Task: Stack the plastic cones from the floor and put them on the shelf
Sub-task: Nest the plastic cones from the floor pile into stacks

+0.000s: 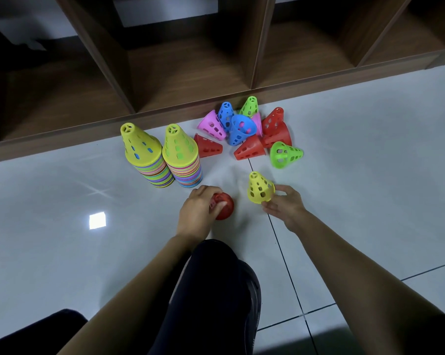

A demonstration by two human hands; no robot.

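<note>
Now left hand [197,210] grip closed on red cone [224,208], right hand [284,204] pinching yellow cone [259,188] rim

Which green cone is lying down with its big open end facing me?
The green cone nearest the right hand, beside the red ones. The other green cone sits by the shelf, tip up.

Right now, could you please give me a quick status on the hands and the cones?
Left hand gripping red cone; right hand holding yellow cone. Two stacks standing, loose pile left by shelf. Nothing blocking.
</note>
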